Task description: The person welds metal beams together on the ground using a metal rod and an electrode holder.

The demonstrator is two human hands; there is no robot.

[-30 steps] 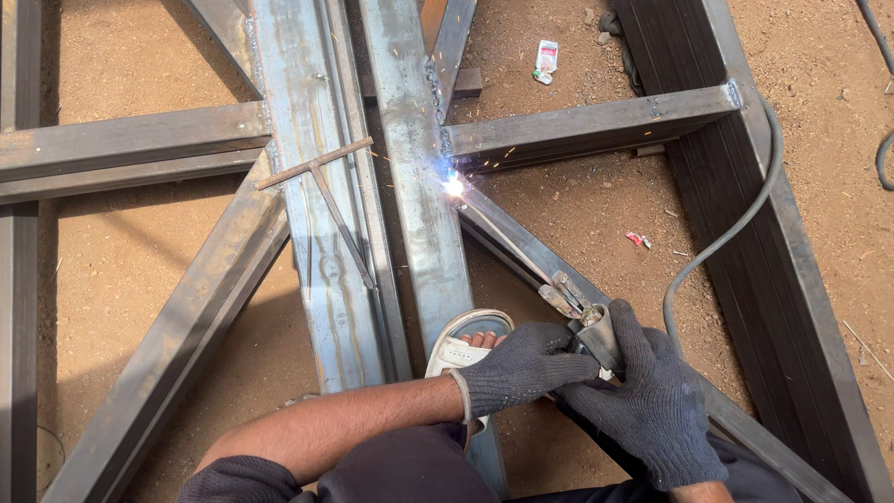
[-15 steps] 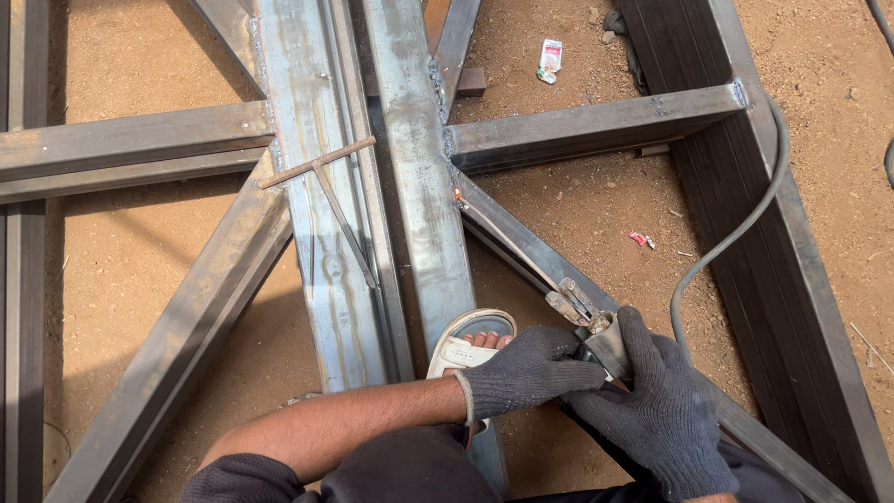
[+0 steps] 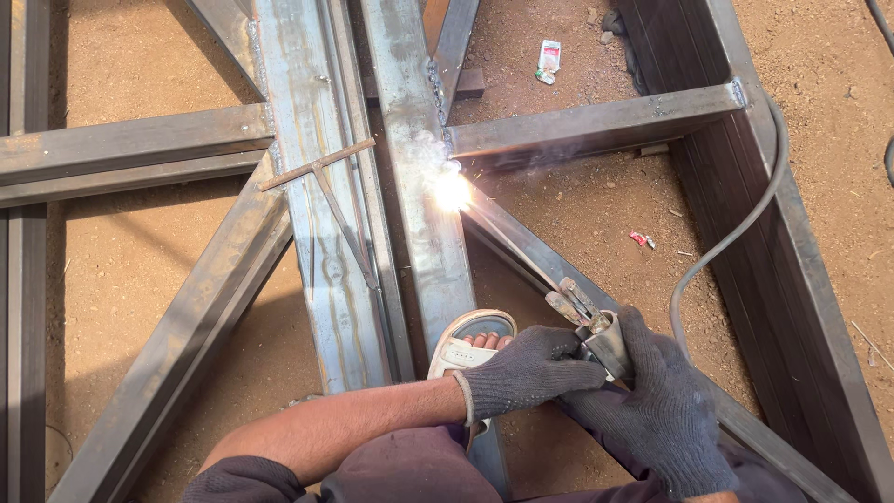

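**Arc lit at the frame joint, both gloved hands on the holder**

Ground is bare reddish-brown dirt (image 3: 140, 279), sunlit, outdoors. A welded steel frame (image 3: 317, 233) lies flat on it: two long upright members down the middle, cross members running to the left and right edges, diagonals fanning out below the joint, and a dark rusty outer rail (image 3: 782, 270) along the right side. A small white wrapper (image 3: 548, 60) lies on the dirt near the top, a red scrap (image 3: 640, 238) near the right rail.

Your electrode holder (image 3: 596, 331) sits low and right of centre, metal jaws clamped on a thin rod (image 3: 512, 251) that slants up-left. The rod tip meets the frame where the central member joins the right cross member; a bright white arc (image 3: 452, 191) burns there with thin smoke above it. A grey cable (image 3: 736, 224) loops from the holder up along the right rail.

Your left hand (image 3: 526, 373), dark knit glove, grip closed around the holder's front. Your right hand (image 3: 666, 419), same glove, grip closed on the handle behind it. Your sandalled foot (image 3: 470, 345) rests just left of the hands, against the central member.
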